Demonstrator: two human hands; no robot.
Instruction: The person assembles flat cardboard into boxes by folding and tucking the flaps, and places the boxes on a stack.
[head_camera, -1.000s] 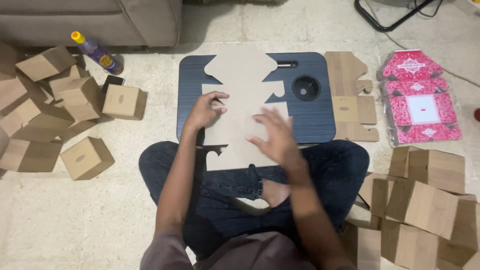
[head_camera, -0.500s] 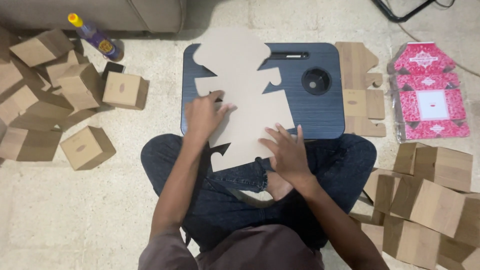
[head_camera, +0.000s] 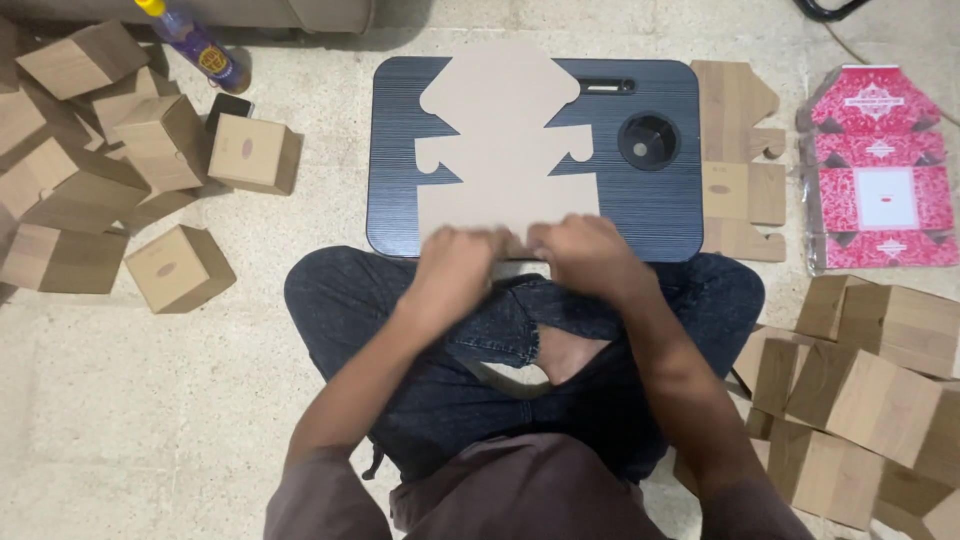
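Head view shows the left hand (head_camera: 455, 265) and right hand (head_camera: 590, 255) side by side, both pinching the near edge of a flat brown cardboard cutout (head_camera: 505, 140). It lies on a dark lap table (head_camera: 650, 210) with a round cup hole (head_camera: 648, 140). Folded boxes (head_camera: 180, 268) sit on the left, more boxes (head_camera: 880, 400) on the right, near red printed sheets (head_camera: 880, 170) and a bottle (head_camera: 200, 45)

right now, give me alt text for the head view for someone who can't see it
Seen from above, a person sitting cross-legged on the floor has the left hand and right hand on the near edge of a flat cardboard box blank lying on a dark lap desk. Folded cardboard boxes lie at both sides, and red printed flat packs far right.
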